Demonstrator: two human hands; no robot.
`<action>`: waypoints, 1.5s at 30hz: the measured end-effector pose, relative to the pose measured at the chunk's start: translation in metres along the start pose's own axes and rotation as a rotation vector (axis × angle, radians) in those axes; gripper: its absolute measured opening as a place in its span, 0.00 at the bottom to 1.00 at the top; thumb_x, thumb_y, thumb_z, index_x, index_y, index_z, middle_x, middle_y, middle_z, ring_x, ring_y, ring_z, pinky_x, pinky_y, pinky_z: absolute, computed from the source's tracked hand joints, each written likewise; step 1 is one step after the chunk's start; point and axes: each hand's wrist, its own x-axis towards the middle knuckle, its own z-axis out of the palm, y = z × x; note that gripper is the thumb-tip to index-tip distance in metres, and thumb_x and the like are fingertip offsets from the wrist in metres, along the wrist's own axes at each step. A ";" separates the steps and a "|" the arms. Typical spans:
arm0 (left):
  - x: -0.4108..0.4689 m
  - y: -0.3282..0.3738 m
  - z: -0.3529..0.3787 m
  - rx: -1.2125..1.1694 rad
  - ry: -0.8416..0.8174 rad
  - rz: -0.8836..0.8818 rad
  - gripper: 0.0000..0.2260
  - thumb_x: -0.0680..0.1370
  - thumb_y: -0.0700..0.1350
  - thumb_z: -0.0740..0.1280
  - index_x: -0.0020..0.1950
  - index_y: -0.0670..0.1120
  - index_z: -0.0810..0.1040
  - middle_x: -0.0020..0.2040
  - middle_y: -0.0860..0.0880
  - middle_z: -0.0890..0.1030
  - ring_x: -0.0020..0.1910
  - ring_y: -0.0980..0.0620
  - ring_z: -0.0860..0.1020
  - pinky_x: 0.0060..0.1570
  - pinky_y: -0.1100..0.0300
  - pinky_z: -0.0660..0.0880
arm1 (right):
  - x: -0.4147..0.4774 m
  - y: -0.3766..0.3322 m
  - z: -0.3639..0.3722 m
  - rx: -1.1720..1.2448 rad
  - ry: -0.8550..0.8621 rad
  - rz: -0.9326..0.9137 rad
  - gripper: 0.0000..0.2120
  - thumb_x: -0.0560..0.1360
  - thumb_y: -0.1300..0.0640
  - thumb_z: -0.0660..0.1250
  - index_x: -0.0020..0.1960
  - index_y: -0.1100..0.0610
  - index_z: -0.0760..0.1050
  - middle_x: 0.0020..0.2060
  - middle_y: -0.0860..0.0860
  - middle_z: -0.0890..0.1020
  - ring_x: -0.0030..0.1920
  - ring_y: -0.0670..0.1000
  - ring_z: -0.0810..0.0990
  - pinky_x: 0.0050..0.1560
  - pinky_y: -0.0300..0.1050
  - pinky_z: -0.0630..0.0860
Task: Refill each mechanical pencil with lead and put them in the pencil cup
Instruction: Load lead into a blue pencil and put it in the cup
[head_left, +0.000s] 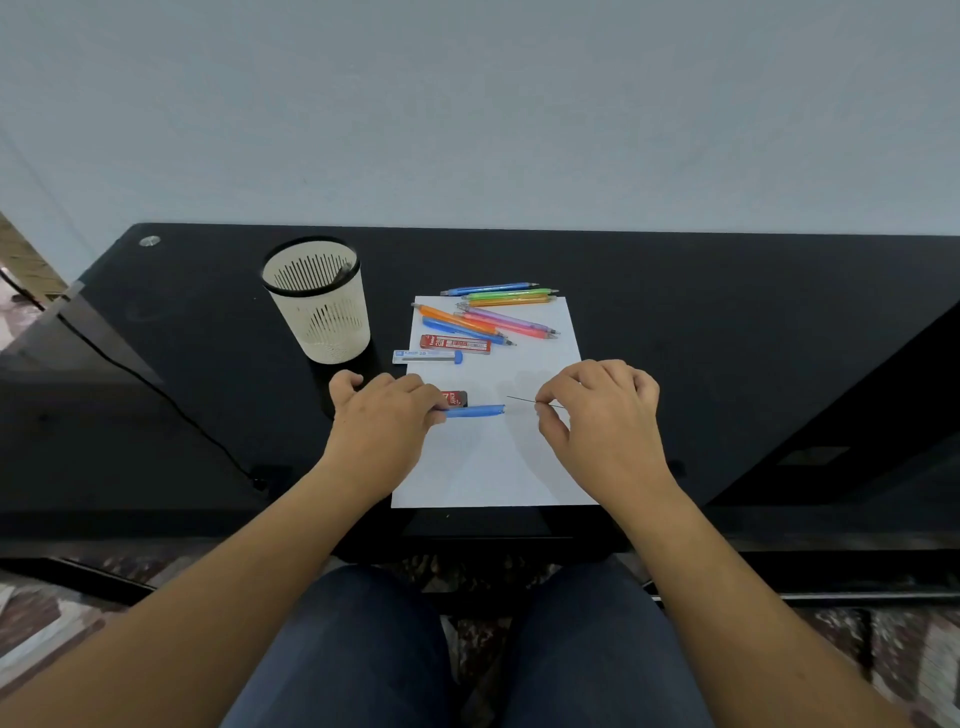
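My left hand (382, 415) grips a blue mechanical pencil (475, 411) that lies level over the white paper (493, 467), its open end pointing right. My right hand (597, 410) pinches a thin black lead (522, 400), whose tip sits just right of the pencil's end without touching it. A small red lead case (454, 398) lies behind the pencil, partly hidden by my left fingers. Several coloured mechanical pencils (493, 312) lie in a loose heap at the paper's far end. The cream slotted pencil cup (317, 299) stands at the far left of the paper.
A red lead box (455, 343) and a clear lead tube with a blue cap (427, 356) lie near the pencil heap. The black glass desk (727, 338) runs to a grey wall. A black cable (156, 384) crosses the desk's left side.
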 end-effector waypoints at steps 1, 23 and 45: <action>0.000 -0.001 -0.001 0.000 0.001 -0.001 0.12 0.82 0.53 0.57 0.63 0.58 0.74 0.58 0.59 0.77 0.55 0.56 0.72 0.63 0.52 0.54 | 0.000 -0.001 0.000 -0.002 -0.003 -0.002 0.02 0.73 0.53 0.69 0.44 0.49 0.81 0.45 0.47 0.82 0.51 0.51 0.76 0.57 0.53 0.67; -0.008 -0.017 0.009 -0.147 0.288 0.105 0.06 0.77 0.41 0.67 0.52 0.48 0.76 0.46 0.52 0.80 0.43 0.50 0.79 0.63 0.44 0.58 | 0.000 -0.010 -0.007 -0.007 -0.036 0.009 0.04 0.75 0.52 0.66 0.46 0.49 0.80 0.43 0.46 0.82 0.49 0.49 0.77 0.63 0.53 0.63; -0.004 -0.016 0.014 -0.299 0.371 0.120 0.08 0.76 0.38 0.67 0.53 0.46 0.73 0.48 0.49 0.82 0.41 0.49 0.80 0.62 0.44 0.61 | 0.001 -0.018 -0.010 0.060 0.008 -0.014 0.02 0.73 0.53 0.70 0.44 0.49 0.80 0.40 0.46 0.82 0.46 0.49 0.79 0.62 0.56 0.66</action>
